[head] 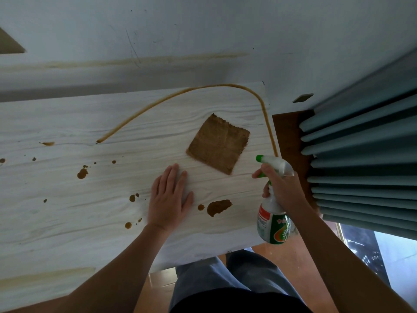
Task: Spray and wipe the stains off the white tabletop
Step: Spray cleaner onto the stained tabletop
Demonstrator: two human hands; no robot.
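The white wood-grain tabletop (67,211) carries brown stains: a large blot (218,207) near the front edge, smaller spots (82,173) to the left, and a long curved brown streak (180,94) across the back. A brown square cloth (218,143) lies flat near the right end. My left hand (168,197) rests palm down on the table, fingers apart, just left of the large blot. My right hand (281,188) grips a white and green spray bottle (272,219) at the table's right edge, a finger on the trigger, its nozzle pointing left over the table.
Grey-blue pleated curtains (365,166) hang close on the right, beside a brown panel (291,136). A white wall (203,30) with a yellowish smear runs behind the table. My legs and an orange-brown floor (160,288) show below the front edge.
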